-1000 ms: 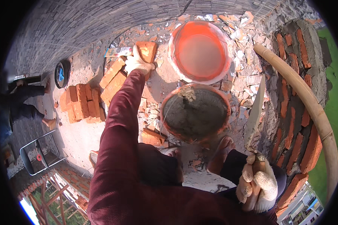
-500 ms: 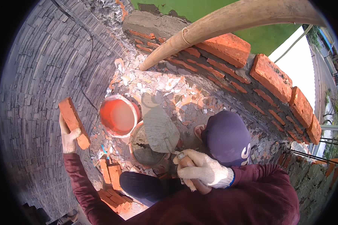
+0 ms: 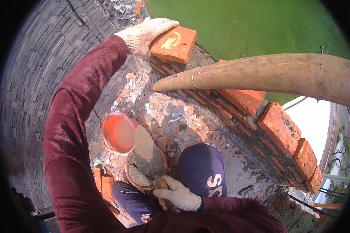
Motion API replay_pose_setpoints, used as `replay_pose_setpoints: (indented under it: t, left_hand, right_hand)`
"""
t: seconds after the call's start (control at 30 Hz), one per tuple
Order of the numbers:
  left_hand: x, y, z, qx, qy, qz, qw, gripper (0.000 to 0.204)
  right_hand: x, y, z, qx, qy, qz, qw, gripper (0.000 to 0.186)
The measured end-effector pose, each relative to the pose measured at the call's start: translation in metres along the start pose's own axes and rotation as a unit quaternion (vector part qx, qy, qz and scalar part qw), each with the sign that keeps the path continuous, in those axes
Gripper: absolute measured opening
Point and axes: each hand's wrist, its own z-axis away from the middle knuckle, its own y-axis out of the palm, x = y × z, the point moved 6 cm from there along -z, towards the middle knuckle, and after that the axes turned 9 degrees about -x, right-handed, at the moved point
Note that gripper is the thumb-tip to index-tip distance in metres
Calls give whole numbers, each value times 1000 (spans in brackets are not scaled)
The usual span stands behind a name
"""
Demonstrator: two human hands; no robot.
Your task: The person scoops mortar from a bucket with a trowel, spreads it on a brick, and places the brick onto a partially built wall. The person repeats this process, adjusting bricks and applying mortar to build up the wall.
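Observation:
My left hand, in a whitish knit glove, grips an orange brick from its left side. That brick rests at the far left end of the low brick wall, its underside hidden. My gloved right hand is wrapped round the wooden handle of a trowel. The trowel's blade, coated in grey mortar, lies over the bucket of mortar between my knees and the wall. Several bricks sit along the wall's top towards the right.
A thick bamboo pole slants across the wall. A red bucket of cloudy liquid stands beside the mortar, and loose bricks lie near my knee. Broken rubble covers the ground. Grey stone cladding rises at left.
My left hand has carried the brick from the left side up to the wall's far end. The trowel in my right hand has shifted left and down, over the mortar bucket. The view has shifted.

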Motion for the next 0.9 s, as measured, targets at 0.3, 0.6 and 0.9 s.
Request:
replay_pose_setpoints:
  t: [0.3,0.6,0.9]
  left_hand:
    - [-7,70,-47,88,27,27,995,132]
    - [-10,86,-41,65,41,89,993,113]
    - [-6,95,-46,72,70,100,990,112]
  right_hand:
    - [21,-41,-33,28,50,16,998,44]
    - [61,-55,-51,61,49,107,991,41]
    - [67,-63,-58,52,52,131,989,39]
